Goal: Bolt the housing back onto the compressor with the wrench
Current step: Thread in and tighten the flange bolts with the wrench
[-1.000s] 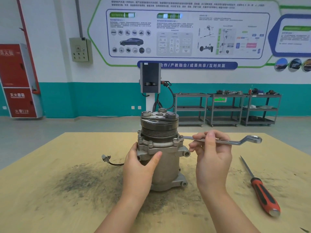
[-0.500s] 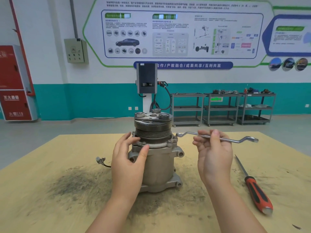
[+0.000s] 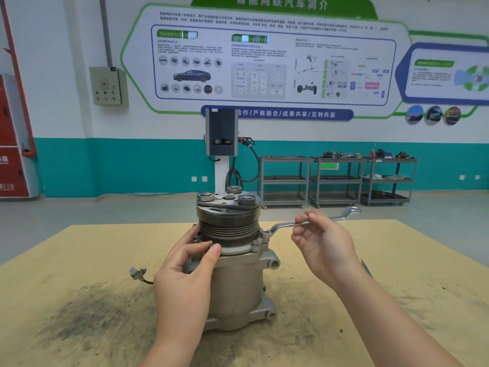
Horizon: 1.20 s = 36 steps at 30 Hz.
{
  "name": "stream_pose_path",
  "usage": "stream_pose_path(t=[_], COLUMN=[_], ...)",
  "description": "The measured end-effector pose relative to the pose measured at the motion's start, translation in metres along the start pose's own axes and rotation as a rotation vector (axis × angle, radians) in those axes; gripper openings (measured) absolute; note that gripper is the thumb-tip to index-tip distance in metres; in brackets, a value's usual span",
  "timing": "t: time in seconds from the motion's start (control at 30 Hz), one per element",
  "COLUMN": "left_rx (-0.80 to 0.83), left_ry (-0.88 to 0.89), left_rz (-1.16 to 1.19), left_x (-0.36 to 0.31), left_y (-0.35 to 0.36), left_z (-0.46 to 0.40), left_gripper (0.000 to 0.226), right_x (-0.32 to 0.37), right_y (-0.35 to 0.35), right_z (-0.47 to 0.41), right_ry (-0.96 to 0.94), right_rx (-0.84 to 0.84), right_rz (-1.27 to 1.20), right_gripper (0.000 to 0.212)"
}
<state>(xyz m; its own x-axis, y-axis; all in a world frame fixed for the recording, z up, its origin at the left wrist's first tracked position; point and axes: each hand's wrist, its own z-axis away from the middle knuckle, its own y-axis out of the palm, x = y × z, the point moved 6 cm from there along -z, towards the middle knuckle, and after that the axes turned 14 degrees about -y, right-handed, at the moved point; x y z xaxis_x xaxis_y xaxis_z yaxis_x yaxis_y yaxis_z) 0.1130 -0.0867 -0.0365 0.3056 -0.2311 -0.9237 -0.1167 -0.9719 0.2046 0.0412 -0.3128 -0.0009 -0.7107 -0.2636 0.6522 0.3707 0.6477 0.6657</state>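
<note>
— Which step is this?
— Tightening. Compressor (image 3: 235,282) stands mid-surface (image 3: 79,260); left hand (image 3: 185,276) grips the housing (image 3: 238,250) flange, right hand (image 3: 324,247) pinches the wrench (image 3: 285,225), ring on a bolt (image 3: 265,232).
— Next?
— Probably a steady swing, braced.

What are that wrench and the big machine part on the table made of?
The wrench looks like bright polished steel, probably chrome-plated: it glints. The compressor body looks like dull grey cast aluminium, matte and slightly rough. The table top looks like bare, stained wood board.
</note>
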Motion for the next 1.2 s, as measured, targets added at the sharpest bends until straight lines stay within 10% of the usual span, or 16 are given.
stream_pose_path(t=[0.13,0.33,0.57,0.87,1.2], left_rx=[-0.055,0.010,0.045,0.065,0.103], left_ry=[-0.002,-0.147,-0.139,-0.224,-0.215], left_rz=[-0.081,-0.129,-0.145,-0.156,-0.373], left_x=[0.001,0.017,0.019,0.025,0.030], left_y=[0.003,0.008,0.008,0.000,-0.006], left_z=[0.007,0.007,0.008,0.006,0.002], left_gripper=[0.015,0.107,0.107,0.067,0.049], right_x=[0.001,0.006,-0.004,0.024,0.014], right_y=[-0.006,0.004,0.045,0.019,0.018], right_z=[0.014,0.066,0.098,0.059,0.036], right_ry=[-0.198,-0.764,-1.147,-0.578,-0.152], right_rx=[0.005,0.168,0.541,-0.013,0.143], right_rz=[0.037,0.494,0.803,0.248,0.031], right_gripper=[0.017,0.014,0.018,0.008,0.011])
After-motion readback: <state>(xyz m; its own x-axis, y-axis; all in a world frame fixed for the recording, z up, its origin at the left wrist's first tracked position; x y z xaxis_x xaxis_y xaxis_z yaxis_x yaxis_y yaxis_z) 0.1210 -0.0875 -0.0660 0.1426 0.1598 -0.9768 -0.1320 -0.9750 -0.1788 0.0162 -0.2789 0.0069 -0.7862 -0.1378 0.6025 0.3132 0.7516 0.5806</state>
